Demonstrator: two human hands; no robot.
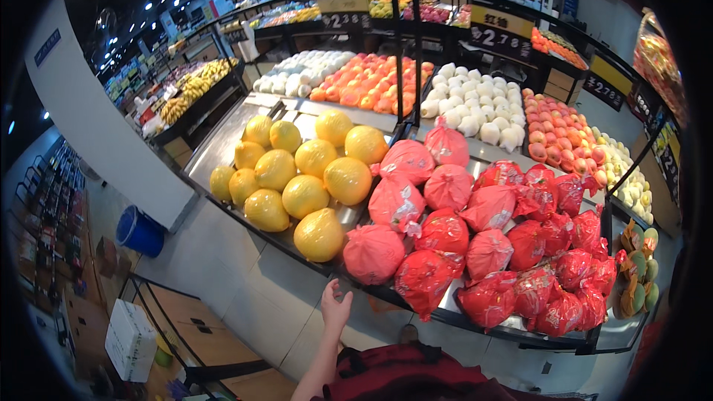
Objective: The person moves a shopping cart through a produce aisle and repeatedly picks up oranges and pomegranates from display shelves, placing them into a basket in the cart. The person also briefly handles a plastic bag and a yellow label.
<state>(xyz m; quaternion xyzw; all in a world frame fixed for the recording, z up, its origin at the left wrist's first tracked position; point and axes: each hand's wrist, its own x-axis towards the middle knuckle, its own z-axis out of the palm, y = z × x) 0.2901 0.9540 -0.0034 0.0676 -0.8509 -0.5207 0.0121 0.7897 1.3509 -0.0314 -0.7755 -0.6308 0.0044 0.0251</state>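
My left hand (336, 302) hangs before the front edge of a slanted metal fruit display (348, 214). Its fingers are slightly curled, the thumb stands apart, and it holds nothing. Closest to it are a yellow pomelo (320, 235) in shiny clear film and a round fruit (374, 254) in pink-red wrapping. Several more yellow pomelos (276, 169) fill the display's left part. On the right lie many fruits in red printed wrappers (526, 245), their tops twisted. My right hand is out of view.
Behind are rows of peaches (367, 82), white-wrapped fruit (473, 97) and apples (557, 128). Black posts (408, 61) carry price signs (501, 30). To the left stand a white pillar (111, 100), a blue bin (139, 231) and a wheeled-looking rack (189, 317) with a white box (131, 340).
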